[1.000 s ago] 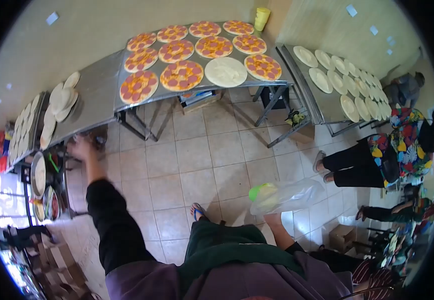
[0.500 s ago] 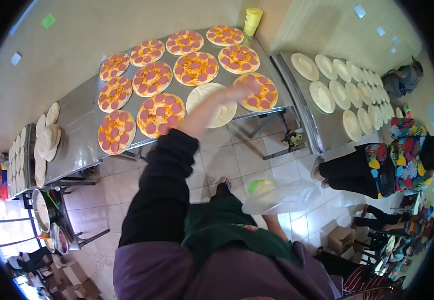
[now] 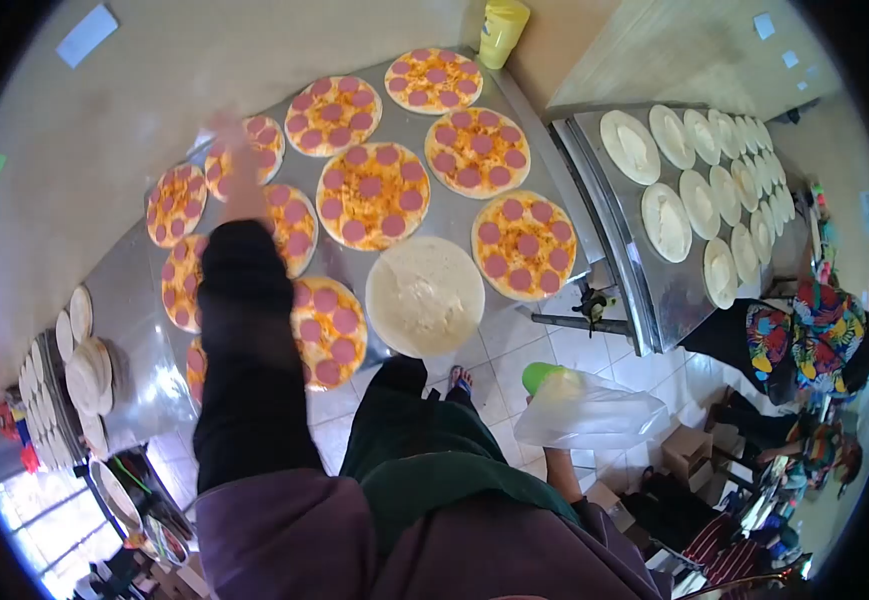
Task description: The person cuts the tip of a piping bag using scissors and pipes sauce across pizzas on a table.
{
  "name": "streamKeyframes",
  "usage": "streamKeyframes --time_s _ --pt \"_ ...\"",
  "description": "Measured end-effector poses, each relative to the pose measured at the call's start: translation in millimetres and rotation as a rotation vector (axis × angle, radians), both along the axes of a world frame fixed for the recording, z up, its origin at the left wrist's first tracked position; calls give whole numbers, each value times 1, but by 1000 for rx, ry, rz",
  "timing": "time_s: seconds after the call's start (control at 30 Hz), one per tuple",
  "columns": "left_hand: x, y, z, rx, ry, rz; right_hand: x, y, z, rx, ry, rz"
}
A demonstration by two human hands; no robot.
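Note:
My left hand [image 3: 237, 160], smeared by motion, is over the back left pizzas on the metal table [image 3: 144, 300]; its fingers cannot be made out. Rows of pizzas with round pink slices and orange topping, such as one pizza [image 3: 372, 196], cover this table. A plain pale base [image 3: 425, 297] lies near the front edge. At the lower right my right hand [image 3: 557, 460] holds a clear plastic bag [image 3: 594, 410] with something bright green [image 3: 539, 376] at its left end. The bag hides most of the fingers.
A yellow cup [image 3: 502, 32] stands at the back corner. Plain bases lie on a second table [image 3: 609, 235] at the right, others [image 3: 89, 375] at the left. Pots [image 3: 116, 495] are at the lower left. A person in a floral top [image 3: 824, 335] is at the right.
The view has moved closer to the pizza table. My left hand went from the far left to the right-hand pizzas, then back left over the rear ones. The bag remains in my right hand.

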State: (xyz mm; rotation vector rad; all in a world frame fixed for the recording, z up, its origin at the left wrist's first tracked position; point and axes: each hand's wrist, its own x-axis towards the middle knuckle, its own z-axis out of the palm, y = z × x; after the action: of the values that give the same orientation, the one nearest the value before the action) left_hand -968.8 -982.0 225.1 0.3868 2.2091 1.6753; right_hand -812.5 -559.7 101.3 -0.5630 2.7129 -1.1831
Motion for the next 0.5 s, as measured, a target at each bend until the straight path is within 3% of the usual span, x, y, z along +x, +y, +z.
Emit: streamKeyframes --time_s 0.03,0.1,0.17,0.27,0.3,0.33,0.4,0.5 --pt "-54 49 8 -2 18 -10 -10 -12 2 1 5 -19" --pt "-140 186 26 8 52 -27 57 29 11 15 13 -53" --pt "-154 221 42 33 91 -48 61 24 19 43 26 -93" --pt "-85 333 41 103 120 -760 81 30 32 93 42 -183" --pt "-63 346 43 64 86 -940 89 30 35 101 46 -208" --pt "-50 346 41 69 87 -961 97 30 37 105 47 -228" --pt "-25 317 29 122 117 -810 109 25 42 100 44 -243" --pt "20 244 30 35 149 -701 108 20 41 -145 -53 -205"
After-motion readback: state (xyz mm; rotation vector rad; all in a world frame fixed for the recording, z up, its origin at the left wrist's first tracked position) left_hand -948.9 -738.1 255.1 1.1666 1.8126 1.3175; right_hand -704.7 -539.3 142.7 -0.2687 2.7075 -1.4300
